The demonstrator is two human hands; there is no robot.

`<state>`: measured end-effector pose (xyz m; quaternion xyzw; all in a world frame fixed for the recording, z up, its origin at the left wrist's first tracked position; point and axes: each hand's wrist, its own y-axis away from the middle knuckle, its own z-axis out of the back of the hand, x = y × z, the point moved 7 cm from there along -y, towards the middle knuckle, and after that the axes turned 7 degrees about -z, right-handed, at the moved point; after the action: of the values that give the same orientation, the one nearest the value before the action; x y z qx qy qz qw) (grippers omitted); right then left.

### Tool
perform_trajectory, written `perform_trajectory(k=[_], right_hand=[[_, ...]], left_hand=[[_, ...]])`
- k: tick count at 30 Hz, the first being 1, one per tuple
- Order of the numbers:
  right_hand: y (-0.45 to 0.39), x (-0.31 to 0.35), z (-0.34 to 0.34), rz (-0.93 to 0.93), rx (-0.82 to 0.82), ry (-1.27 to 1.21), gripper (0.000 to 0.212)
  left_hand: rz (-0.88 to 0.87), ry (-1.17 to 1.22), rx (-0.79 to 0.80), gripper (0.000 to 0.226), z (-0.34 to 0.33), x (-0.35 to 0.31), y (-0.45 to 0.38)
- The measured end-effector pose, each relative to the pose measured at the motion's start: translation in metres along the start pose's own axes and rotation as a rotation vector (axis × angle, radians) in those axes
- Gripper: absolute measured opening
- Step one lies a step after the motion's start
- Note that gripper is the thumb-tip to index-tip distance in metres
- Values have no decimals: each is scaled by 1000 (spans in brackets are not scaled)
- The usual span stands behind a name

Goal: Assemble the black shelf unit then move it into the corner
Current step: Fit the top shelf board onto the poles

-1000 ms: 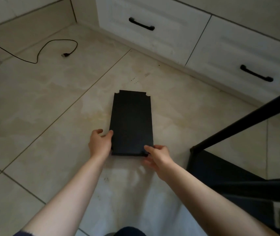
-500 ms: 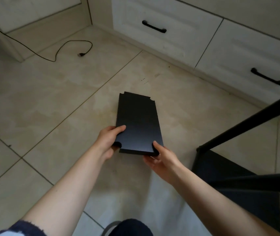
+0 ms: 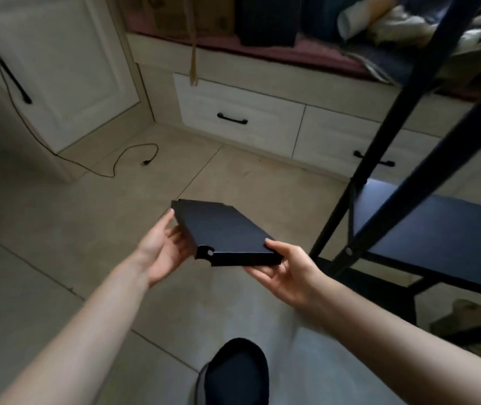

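— Where's the shelf panel (image 3: 224,232)?
— Above the floor (image 3: 58,229), between the left hand (image 3: 164,249) and right hand (image 3: 287,268).
— And the shelf frame (image 3: 408,217)?
— To its right. The drawers (image 3: 242,118) stand behind, the cable (image 3: 134,153) lies far left.

You see a dim, soft-lit frame with motion blur throughout, wide-angle bending at edges, and faint floor (image 3: 58,258) shadows.
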<state>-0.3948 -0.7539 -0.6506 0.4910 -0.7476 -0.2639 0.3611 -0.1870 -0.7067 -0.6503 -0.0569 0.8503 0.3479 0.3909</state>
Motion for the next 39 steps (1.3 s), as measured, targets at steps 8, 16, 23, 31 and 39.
perform_trajectory(k=[8, 16, 23, 31, 39], right_hand=[[138, 32, -1, 41, 17, 205, 26], [235, 56, 18, 81, 100, 338, 39], [308, 82, 53, 211, 90, 403, 35], [383, 111, 105, 416, 38, 117, 52], [439, 135, 108, 627, -97, 246, 12]], left_hand=[[-71, 89, 36, 75, -22, -78, 77], [66, -118, 177, 49, -55, -100, 137], [-27, -452, 260, 27, -113, -76, 177], [-108, -541, 358, 32, -175, -68, 225], [-277, -705, 292, 40, -221, -84, 261]])
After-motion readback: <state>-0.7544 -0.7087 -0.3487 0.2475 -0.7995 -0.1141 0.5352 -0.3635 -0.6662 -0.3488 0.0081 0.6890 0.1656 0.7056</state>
